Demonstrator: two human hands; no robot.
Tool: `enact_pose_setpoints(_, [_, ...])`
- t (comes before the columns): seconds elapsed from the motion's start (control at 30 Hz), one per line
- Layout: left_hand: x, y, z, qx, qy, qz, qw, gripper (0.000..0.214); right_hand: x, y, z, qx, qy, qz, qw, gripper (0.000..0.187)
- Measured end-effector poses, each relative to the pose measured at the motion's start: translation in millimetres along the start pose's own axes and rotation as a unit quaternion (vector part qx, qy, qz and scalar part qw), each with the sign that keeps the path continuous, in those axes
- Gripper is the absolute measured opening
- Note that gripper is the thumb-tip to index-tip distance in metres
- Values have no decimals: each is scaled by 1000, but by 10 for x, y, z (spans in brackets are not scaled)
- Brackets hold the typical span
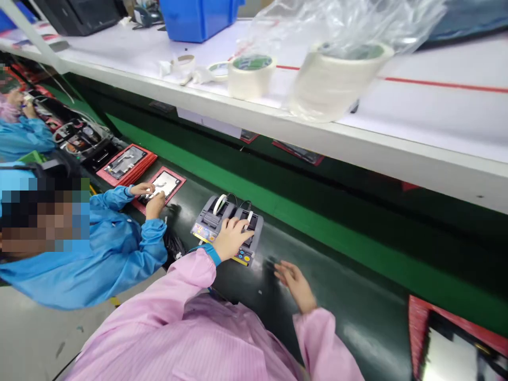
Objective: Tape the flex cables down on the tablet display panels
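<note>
Two grey tape dispensers, a left one [210, 216] and a right one [256, 233], stand side by side on the dark bench. Each carries a narrow roll of white tape [219, 204]. My left hand [232, 239], with a blue band at the wrist, lies over the top of the right dispenser with its fingers spread, covering part of it. My right hand [297, 286] hovers above the bench to the right of the dispensers, fingers loosely bent and apart. I see nothing in it.
A co-worker in a blue smock [115, 233] works at my left on a panel in a red tray [177, 185]. Another red tray [415, 333] holds a panel at the lower right. Overhead, a white shelf [428, 116] bears tape rolls [252, 79] and a blue bin [198, 21].
</note>
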State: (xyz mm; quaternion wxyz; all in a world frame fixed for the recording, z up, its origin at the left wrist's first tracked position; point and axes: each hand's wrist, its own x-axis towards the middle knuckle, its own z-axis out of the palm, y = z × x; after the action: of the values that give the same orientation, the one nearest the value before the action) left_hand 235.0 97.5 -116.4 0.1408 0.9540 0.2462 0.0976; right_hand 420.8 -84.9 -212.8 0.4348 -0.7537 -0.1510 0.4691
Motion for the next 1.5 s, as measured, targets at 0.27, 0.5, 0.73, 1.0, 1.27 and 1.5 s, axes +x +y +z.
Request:
enact_pose_setpoints(0.27, [273, -40, 195, 106, -4, 71, 992, 27, -223, 462, -185, 15, 52, -3, 999, 55])
enact_pose_setpoints(0.5, [-61, -268, 32, 117, 68, -59, 989, 21, 117, -467, 365, -73, 30, -158, 984, 46])
enact_pose_setpoints(0.73, [-237, -260, 80, 109, 61, -53, 991, 37, 531, -1215, 901, -277, 12, -244, 929, 31])
enact_pose_setpoints(1.0, [-335, -280, -32, -8, 122, -79, 989, 36, 367, -1426, 352, -150, 1, -311, 938, 40])
enact_pose_setpoints(1.27, [-655, -261, -73, -88, 192, -176, 961, 27, 17, -1121, 867, -365, -38, -274, 889, 23])
enact_pose_setpoints(1.5, [-930, -246, -89, -120, 200, -217, 948, 25, 367, -1322, 538, -313, -47, -232, 920, 19])
